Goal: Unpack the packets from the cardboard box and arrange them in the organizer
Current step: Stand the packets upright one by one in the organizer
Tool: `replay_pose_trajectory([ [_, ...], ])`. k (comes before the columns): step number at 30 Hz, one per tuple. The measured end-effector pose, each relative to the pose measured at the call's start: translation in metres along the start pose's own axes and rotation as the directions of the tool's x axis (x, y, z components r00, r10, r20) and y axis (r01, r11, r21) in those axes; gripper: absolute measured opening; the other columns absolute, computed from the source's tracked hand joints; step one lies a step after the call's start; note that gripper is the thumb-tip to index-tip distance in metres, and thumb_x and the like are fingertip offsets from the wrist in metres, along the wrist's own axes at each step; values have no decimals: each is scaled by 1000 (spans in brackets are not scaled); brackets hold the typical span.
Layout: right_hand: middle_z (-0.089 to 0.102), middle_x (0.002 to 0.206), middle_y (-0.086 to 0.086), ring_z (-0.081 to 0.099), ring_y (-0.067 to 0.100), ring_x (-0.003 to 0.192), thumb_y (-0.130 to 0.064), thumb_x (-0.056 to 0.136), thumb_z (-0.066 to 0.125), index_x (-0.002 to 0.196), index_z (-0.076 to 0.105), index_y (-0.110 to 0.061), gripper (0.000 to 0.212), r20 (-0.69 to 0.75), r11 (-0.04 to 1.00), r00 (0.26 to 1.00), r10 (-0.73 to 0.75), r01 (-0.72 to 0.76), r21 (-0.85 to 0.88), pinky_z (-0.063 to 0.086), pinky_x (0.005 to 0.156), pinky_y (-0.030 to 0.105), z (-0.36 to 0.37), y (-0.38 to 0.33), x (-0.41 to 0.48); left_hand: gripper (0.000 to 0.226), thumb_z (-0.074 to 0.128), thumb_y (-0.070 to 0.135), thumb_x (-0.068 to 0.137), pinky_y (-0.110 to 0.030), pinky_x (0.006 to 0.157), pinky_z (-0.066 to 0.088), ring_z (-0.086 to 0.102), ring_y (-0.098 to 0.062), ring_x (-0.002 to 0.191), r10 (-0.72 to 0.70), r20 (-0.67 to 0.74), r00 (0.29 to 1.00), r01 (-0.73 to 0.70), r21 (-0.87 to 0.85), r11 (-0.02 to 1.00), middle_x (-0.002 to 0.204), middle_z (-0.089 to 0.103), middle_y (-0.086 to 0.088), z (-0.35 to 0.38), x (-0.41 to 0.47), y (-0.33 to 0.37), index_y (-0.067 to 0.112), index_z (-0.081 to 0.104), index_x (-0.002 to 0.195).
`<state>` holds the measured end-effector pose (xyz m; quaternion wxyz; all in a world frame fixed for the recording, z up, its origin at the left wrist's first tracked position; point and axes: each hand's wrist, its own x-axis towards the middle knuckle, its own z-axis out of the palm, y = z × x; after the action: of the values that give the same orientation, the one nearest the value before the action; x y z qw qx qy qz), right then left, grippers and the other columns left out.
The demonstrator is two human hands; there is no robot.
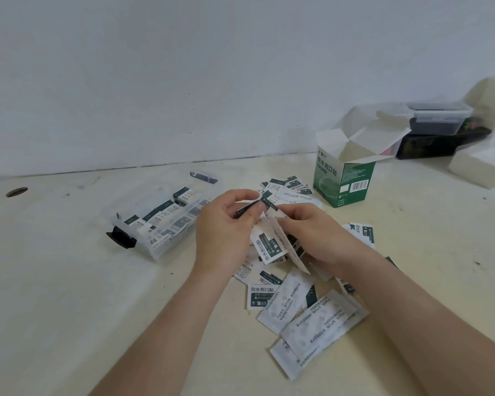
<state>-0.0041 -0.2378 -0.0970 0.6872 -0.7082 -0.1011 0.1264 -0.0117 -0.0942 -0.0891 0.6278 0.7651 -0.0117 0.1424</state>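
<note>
My left hand (223, 232) and right hand (322, 238) each pinching held packets (265, 247), organizer (166, 248) just left, cardboard box (344, 178) beyond, bare table (69, 310) stretching left

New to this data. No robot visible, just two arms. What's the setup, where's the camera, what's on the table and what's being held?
There is no machine here. A person works with bare hands, and the single picture comes from a wide-angle camera worn on their head, looking forward and down. The arms entering from the bottom are therefore the wearer's own.

The left hand and right hand together pinch a small bunch of held packets, white with dark green print, above the table. Many loose packets lie scattered under and in front of the hands.

To the left sits the clear plastic organizer, which already has rows of packets in it. Behind the hands, to the right, stands the green-and-white cardboard box with its flaps open. At the far right a lidded clear container sits by the wall.
</note>
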Motion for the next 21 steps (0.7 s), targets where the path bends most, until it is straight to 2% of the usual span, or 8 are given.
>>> replay_pose_trajectory([
  [2, 71, 77, 11, 65, 18, 61, -10, 99, 51, 97, 70, -3, 20, -31, 989, 997, 68, -63, 137, 54, 58, 31, 3, 1, 2, 10, 73, 15, 83, -34, 62, 58, 71, -12, 65, 21, -26, 999, -21, -22, 1000, 75, 75, 6, -2, 0, 4, 23, 71, 88],
  [5, 66, 77, 14, 57, 19, 55, -8, 100, 47, 105, 66, 1, 21, -78, 945, 984, 161, -131, 298, 47, 46, 27, 2, -3, 2, 8, 74, 15, 83, -20, 49, 50, 62, -4, 48, 13, -54, 998, -16, -50, 999, 63, 71, 8, -8, 3, 8, 21, 71, 86],
  [8, 63, 89, 20, 54, 27, 65, -7, 98, 50, 109, 68, -1, 22, -108, 938, 980, 167, -124, 323, 44, 56, 34, 3, 0, 5, 18, 72, 9, 84, -19, 45, 48, 58, -8, 44, -41, 37, 998, 41, 3, 999, 66, 70, 3, -9, 3, 9, 22, 70, 97],
  [10, 63, 87, 20, 56, 29, 71, -4, 96, 50, 104, 67, -3, 19, -204, 969, 971, 127, -78, 236, 44, 64, 41, 4, 4, 8, 28, 69, 6, 85, -21, 50, 53, 63, -9, 48, -28, 88, 996, 18, 118, 993, 73, 68, 5, -8, 2, 7, 29, 68, 101],
  [12, 57, 76, 12, 50, 23, 64, -3, 96, 48, 94, 63, -3, 15, -331, 999, 943, 20, -8, 38, 41, 59, 36, 4, 4, 8, 34, 68, 9, 86, -27, 57, 58, 66, -8, 51, 26, 103, 994, -54, 280, 958, 82, 65, 11, -10, 2, 6, 38, 66, 103],
  [14, 51, 71, 9, 42, 18, 60, -5, 97, 48, 90, 59, -2, 14, -388, 985, 915, -112, 52, -163, 36, 57, 31, 3, 2, 7, 30, 67, 12, 87, -30, 61, 59, 67, -10, 51, 30, 152, 988, -80, 334, 939, 87, 66, 11, -13, 4, 6, 38, 67, 102],
  [18, 46, 53, -11, 37, 4, 48, 0, 93, 48, 68, 51, -19, 31, -371, 897, 869, -328, 164, -410, 31, 47, 15, 9, -1, 4, 16, 63, 13, 92, -26, 57, 56, 66, -17, 54, -94, 309, 946, 63, 110, 992, 72, 72, 0, -7, -3, 14, 21, 72, 102],
  [21, 44, 51, -10, 36, 6, 48, 4, 89, 48, 72, 54, -16, 27, -372, 878, 848, -378, 200, -435, 33, 47, 22, 13, -1, 4, 15, 70, 18, 86, -24, 55, 55, 63, -14, 53, -106, 338, 935, 111, 3, 994, 73, 72, -3, -4, -6, 19, 19, 72, 101],
])
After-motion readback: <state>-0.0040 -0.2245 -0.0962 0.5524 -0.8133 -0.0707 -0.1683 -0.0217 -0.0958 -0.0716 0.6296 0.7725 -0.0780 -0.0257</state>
